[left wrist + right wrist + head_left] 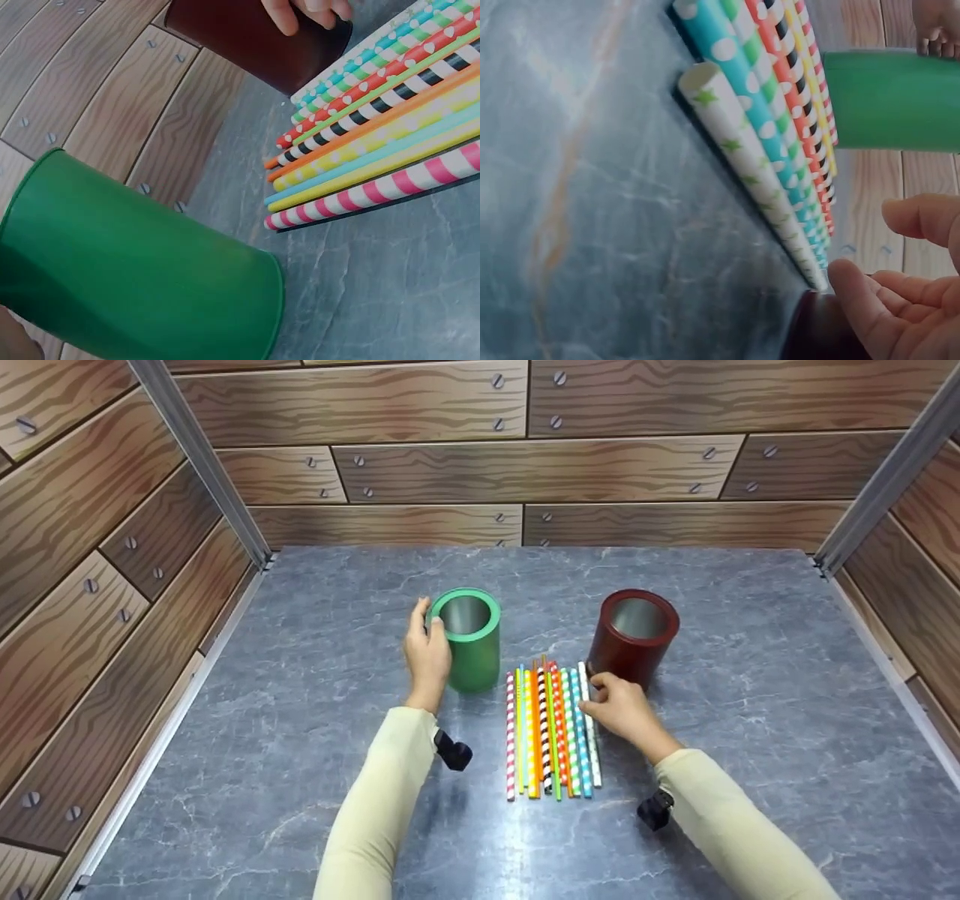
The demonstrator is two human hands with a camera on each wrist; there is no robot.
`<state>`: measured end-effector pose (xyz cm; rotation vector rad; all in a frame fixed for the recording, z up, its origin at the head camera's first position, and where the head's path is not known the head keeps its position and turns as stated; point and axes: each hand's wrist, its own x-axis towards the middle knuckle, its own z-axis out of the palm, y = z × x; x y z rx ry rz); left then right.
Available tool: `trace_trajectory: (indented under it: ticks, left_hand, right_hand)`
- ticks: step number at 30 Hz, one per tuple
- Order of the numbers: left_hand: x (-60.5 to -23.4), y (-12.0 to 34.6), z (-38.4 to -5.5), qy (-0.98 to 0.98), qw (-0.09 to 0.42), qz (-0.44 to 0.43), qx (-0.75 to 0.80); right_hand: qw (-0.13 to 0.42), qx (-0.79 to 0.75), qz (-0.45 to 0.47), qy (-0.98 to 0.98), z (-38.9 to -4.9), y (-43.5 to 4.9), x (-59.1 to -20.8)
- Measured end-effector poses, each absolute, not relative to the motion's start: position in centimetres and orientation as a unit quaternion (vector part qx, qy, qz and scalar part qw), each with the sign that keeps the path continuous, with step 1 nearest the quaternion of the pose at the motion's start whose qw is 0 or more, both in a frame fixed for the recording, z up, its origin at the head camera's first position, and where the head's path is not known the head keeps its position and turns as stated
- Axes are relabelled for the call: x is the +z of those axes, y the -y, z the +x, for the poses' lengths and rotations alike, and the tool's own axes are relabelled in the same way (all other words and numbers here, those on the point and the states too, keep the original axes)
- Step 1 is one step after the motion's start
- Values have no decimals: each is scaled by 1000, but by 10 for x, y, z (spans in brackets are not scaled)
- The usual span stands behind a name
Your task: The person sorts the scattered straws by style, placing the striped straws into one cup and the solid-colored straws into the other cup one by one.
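My left hand (427, 656) touches the left side of a green cylindrical cup (478, 666), its thumb near the rim and its fingers fairly straight. The cup stands upright, and only a bit of that hand shows in the left wrist view. Colourful paper straws (546, 727), striped, dotted and plain, lie side by side between the two cups. Over their right edge hovers my right hand (622, 709), thumb and forefinger apart, with nothing between them. Nearest to it lies a white straw with green stars (742, 161). Just behind that hand stands a dark red cup (622, 649).
The grey marbled tabletop (300, 735) carries both cups and the straws. Wood-patterned panels (427, 472) enclose the back and sides, with metal posts (202, 465) at the rear corners.
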<state>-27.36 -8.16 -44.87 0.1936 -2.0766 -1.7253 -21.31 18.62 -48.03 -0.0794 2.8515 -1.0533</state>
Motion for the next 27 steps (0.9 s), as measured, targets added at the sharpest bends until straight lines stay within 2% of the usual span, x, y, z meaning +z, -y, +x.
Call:
trace_trajectory:
  ticks: [6, 27]
  left_hand:
    - [-456, 77, -275, 748, 209, 65, -627]
    - [-467, 74, -277, 723, 240, 95, -641]
  right_hand:
    - [79, -353, 9, -932, -219, -185, -491]
    - [88, -333, 43, -938, -226, -174, -499]
